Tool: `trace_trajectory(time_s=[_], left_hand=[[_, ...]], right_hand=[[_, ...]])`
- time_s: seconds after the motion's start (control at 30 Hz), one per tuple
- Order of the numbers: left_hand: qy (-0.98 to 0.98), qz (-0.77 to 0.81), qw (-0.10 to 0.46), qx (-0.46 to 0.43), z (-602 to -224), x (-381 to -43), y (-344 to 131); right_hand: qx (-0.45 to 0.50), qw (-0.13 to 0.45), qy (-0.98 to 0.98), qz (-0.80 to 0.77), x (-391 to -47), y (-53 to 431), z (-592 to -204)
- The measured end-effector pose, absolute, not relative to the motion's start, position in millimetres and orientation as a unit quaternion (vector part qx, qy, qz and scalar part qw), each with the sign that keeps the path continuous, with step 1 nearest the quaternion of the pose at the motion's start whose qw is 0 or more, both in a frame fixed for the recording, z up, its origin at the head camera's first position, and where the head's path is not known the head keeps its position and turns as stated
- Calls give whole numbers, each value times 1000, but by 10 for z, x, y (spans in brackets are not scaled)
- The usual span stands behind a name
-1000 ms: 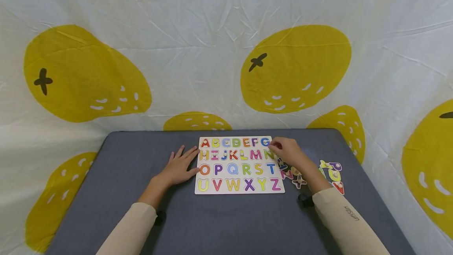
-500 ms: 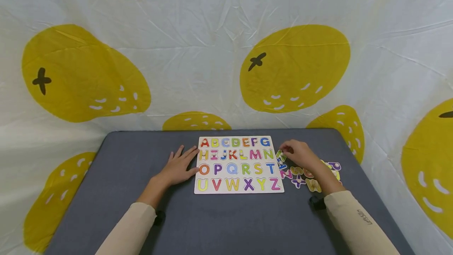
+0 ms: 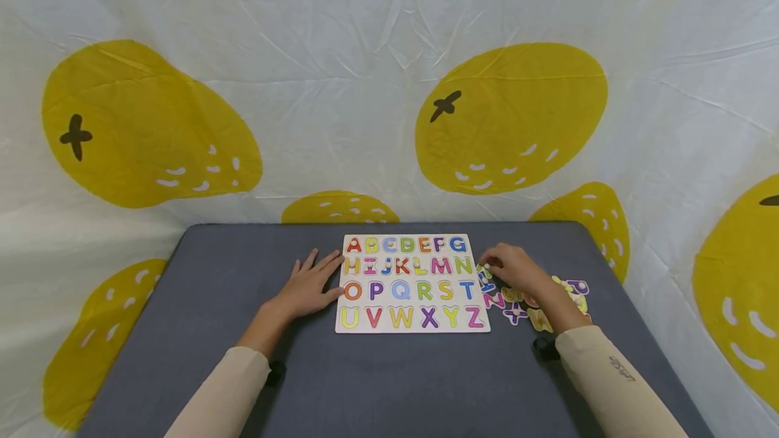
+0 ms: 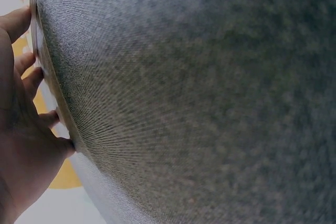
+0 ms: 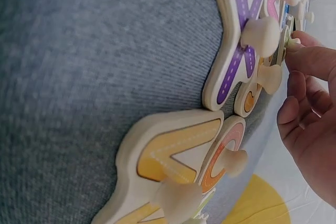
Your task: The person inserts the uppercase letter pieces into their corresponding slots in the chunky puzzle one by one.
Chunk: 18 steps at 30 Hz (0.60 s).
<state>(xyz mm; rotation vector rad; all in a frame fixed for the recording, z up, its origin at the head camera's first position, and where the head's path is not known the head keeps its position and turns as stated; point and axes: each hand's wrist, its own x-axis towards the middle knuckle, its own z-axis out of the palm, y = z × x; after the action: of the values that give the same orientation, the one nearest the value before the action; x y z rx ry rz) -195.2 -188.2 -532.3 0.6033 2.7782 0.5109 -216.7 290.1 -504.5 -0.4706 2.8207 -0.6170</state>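
Note:
A white alphabet puzzle board [image 3: 414, 277] lies on the table; knobbed letters fill its top row and part of the second. My left hand [image 3: 304, 290] lies with fingers spread, fingertips and thumb touching the board's left edge, as the left wrist view also shows. Just off the board's right edge, my right hand [image 3: 512, 268] pinches the knob of a green letter piece [image 3: 483, 269] between thumb and forefinger. Fingers hide most of it, so its letter is unclear. Close to that hand lie a blue piece [image 3: 485, 282], a pink piece [image 3: 494, 300] and a purple X piece [image 5: 241, 40].
More knobbed letter pieces spread under and beside the right forearm, among them a yellow W piece [image 3: 539, 320] and a purple P piece [image 3: 578, 286]. The grey table [image 3: 389, 384] ends at a white curtain [image 3: 341, 120] with yellow fruit prints.
My right hand has left the G at the board's upper right corner, moved right to the loose letters and lowered its fingers onto the green piece. The left hand stays put.

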Motion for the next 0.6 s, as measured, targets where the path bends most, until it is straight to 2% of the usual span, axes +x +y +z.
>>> trace_trajectory(time_s=[0.6], left_hand=[[955,175,127,204,-5303,-1943,-1870]], right_hand=[[-181,72,959,-205,-2137,2860,-4874]])
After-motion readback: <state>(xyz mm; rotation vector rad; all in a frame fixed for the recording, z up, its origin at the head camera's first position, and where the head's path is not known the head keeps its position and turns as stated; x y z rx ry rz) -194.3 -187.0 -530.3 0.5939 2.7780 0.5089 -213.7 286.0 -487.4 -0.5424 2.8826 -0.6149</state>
